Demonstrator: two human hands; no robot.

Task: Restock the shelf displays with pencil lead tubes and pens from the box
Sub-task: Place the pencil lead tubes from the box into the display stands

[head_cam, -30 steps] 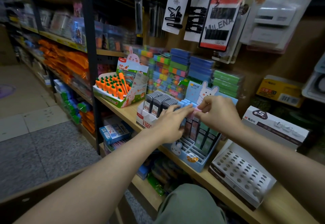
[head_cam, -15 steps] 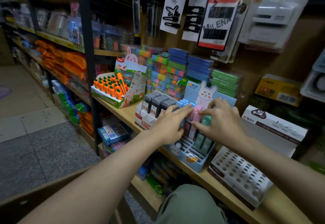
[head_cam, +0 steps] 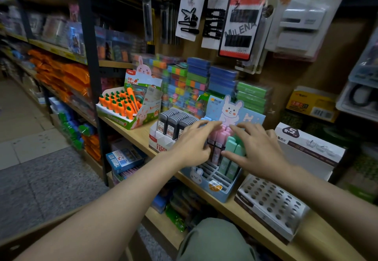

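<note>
A light blue bunny display box (head_cam: 223, 191) stands on the wooden shelf (head_cam: 139, 135), holding pink lead tubes (head_cam: 217, 140) and mint green lead tubes (head_cam: 232, 159). My left hand (head_cam: 192, 145) lies over the box's left side, fingers stretched onto the tops of the pink tubes. My right hand (head_cam: 255, 148) is spread over the green tubes, thumb against their side. Neither hand grips a tube. Several front slots of the box are bare. To its left stands a white display (head_cam: 163, 140) of dark grey lead tubes (head_cam: 173, 122).
A white pen holder (head_cam: 272, 209) with rows of round holes sits right of the blue box. A carrot-eraser display (head_cam: 124, 109) stands at the left. Stacked colourful cases (head_cam: 196, 84) fill the back. Hair-clip cards (head_cam: 189, 16) hang above. A cardboard box edge (head_cam: 30, 234) lies below left.
My right hand has come down from a pinch above the back of the blue box and spread flat over the green tubes. My left hand has stayed on the pink tubes.
</note>
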